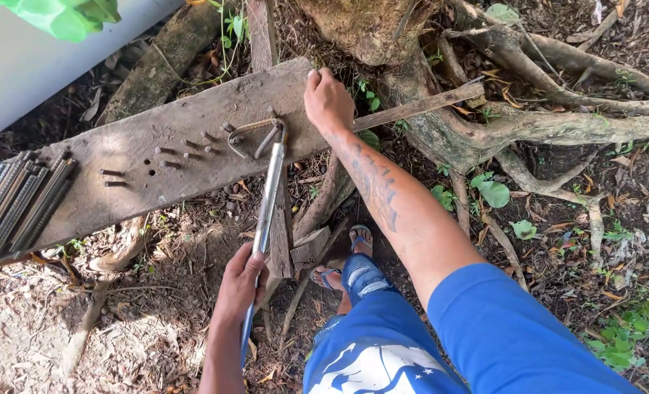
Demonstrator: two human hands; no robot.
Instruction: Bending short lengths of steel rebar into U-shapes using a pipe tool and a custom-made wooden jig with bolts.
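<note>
A big tree stump with spreading roots fills the ground ahead of you, with dry leaves and soil all around. Across it lies a long weathered plank, slanting from lower left up to the right. On the left end of that plank sits a bundle of straight steel rods, lying side by side, well apart from both your hands. Near the middle of the plank a cluster of short pegs stands up from the wood.

A long metal pipe runs from your left hand up to the plank. Your left hand is wrapped tight around its lower part, below the plank's near edge. The pipe's upper end meets a thin bent rod that curves between the pegs on the plank, just left of your right hand. Your right hand presses flat on the top edge of the plank, fingers curled over it, holding nothing else. Your hands are well apart, and the bent rod lies between them, nearer your right.
</note>
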